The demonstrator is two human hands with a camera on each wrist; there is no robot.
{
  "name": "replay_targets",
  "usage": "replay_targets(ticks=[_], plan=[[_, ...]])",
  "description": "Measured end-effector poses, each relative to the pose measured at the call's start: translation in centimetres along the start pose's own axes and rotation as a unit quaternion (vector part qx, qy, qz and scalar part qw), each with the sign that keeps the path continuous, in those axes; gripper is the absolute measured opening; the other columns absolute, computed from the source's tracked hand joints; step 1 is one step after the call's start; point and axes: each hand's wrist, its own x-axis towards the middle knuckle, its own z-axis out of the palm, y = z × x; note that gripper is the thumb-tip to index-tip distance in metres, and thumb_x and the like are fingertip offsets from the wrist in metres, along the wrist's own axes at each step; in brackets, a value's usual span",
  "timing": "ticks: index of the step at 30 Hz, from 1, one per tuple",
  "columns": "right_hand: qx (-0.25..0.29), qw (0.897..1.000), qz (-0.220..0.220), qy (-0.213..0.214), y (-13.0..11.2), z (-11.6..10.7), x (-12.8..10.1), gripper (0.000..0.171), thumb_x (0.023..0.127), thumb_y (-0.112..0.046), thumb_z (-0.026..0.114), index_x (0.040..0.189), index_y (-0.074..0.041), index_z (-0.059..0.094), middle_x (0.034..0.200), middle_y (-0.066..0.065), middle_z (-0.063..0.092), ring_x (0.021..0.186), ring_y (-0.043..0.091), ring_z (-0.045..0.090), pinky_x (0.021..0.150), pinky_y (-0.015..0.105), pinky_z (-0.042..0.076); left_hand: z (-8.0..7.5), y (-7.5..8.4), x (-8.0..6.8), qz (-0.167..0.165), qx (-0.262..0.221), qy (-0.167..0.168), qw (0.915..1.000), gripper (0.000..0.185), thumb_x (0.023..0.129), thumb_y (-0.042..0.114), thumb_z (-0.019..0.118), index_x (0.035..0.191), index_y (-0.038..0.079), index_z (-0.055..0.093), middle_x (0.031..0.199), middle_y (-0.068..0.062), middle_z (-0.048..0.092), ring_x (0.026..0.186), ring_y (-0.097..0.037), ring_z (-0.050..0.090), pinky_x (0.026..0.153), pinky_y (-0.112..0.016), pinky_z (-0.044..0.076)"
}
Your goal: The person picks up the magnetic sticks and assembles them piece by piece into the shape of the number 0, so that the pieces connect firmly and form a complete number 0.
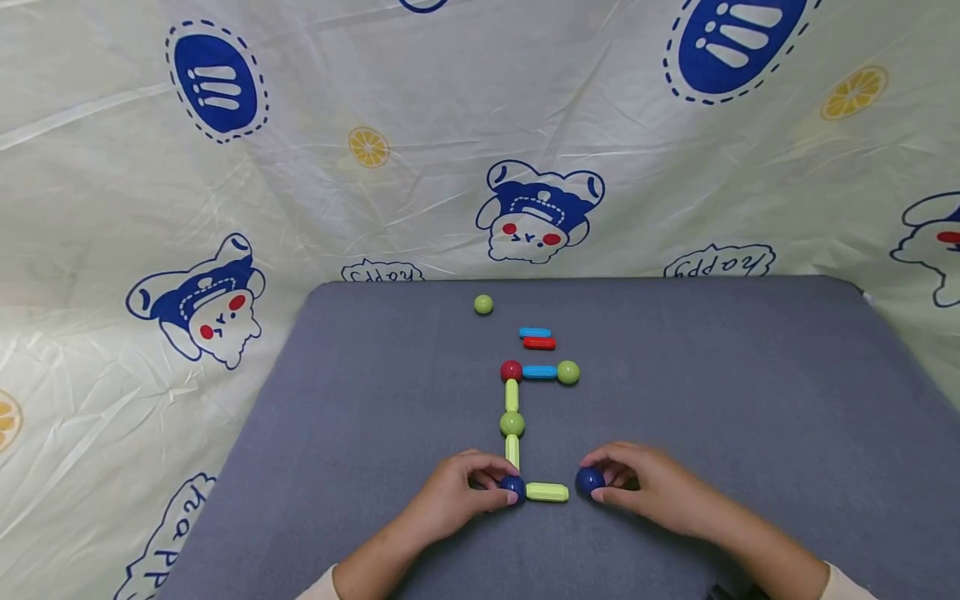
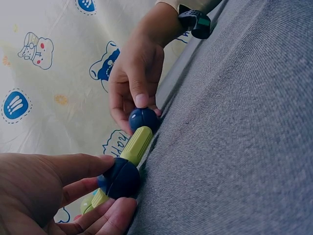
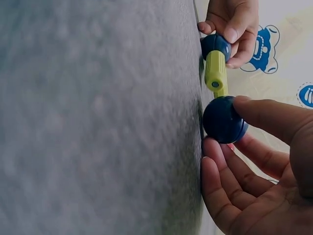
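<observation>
From the head view, the left hand (image 1: 457, 492) pinched a dark blue plastic ball (image 1: 513, 487) at the near-left end of a short lime-green plastic rod (image 1: 547, 492) on the grey cloth tabletop (image 1: 750, 400). The right hand (image 1: 645, 487) pinched a second dark blue ball (image 1: 589, 480) just off the rod's right end.

The left wrist view showed the left hand's ball (image 2: 121, 178) touching the rod (image 2: 136, 145).

The right wrist view showed the right hand's ball (image 3: 224, 119) between thumb and fingers (image 3: 217, 161), close to the rod (image 3: 215, 71).
</observation>
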Motion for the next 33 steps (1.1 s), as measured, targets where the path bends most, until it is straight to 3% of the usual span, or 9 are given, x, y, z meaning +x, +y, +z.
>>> replay_targets(ticks=[16,33], plan=[[0.034,0.999,-0.005,-0.038,-0.87,0.65,0.23,0.033,0.088,-0.039,0.070,0.115,-0.022,0.063,0.104,-0.006,0.061,0.086,0.001,0.055,0.075,0.021,0.051,-0.07,0.20,-0.01,-0.002,0.004,-0.002,1.0000,0.022,0.081,0.028,0.078,0.102,0.026,0.073,0.098,0.002,0.066,0.081,-0.008,0.061,0.069,-0.020,0.049],[0.014,0.999,0.008,-0.046,-0.94,0.73,0.21,0.031,0.086,-0.038,0.072,0.113,-0.025,0.062,0.103,-0.010,0.060,0.087,0.002,0.056,0.076,0.021,0.051,-0.12,0.28,0.01,-0.011,-0.003,-0.003,0.9999,0.022,0.081,0.026,0.078,0.102,0.027,0.073,0.098,0.001,0.067,0.081,-0.009,0.061,0.066,-0.020,0.049]])
